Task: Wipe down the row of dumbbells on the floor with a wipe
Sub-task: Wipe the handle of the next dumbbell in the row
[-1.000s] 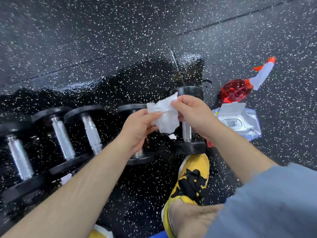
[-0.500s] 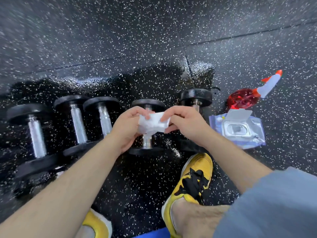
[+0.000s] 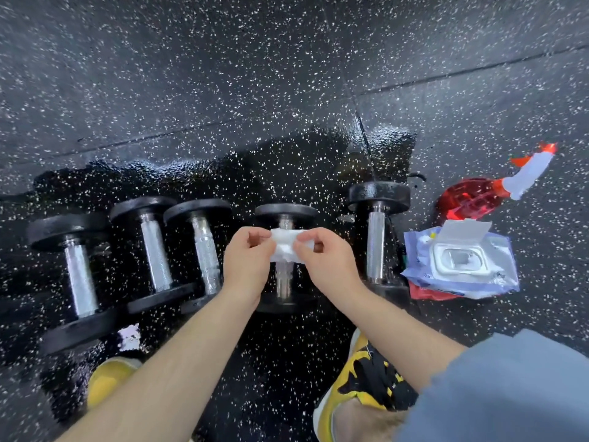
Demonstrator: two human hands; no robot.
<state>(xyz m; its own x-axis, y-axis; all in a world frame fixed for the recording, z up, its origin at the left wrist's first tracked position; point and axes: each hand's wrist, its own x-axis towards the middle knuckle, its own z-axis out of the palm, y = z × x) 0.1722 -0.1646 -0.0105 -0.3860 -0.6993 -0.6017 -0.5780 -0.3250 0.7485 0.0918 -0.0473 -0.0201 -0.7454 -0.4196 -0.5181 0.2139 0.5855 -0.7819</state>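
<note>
Several black dumbbells with chrome handles lie in a row on the speckled rubber floor, from the leftmost dumbbell (image 3: 75, 275) to the rightmost dumbbell (image 3: 376, 237). My left hand (image 3: 247, 266) and my right hand (image 3: 328, 266) both pinch a small folded white wipe (image 3: 285, 248), one hand at each end. The wipe is held just above the chrome handle of the fourth dumbbell (image 3: 284, 287), whose middle it hides.
An open pack of wipes (image 3: 459, 263) lies right of the row, with a red spray bottle (image 3: 471, 199) behind it. The floor around the dumbbells is wet and shiny. My yellow-and-black shoes (image 3: 363, 387) stand near the front; a grey sleeve fills the lower right corner.
The wipe went from a loose open sheet to a small folded pad between my hands. Both hands have come lower, over the fourth dumbbell's handle. The view has shifted left.
</note>
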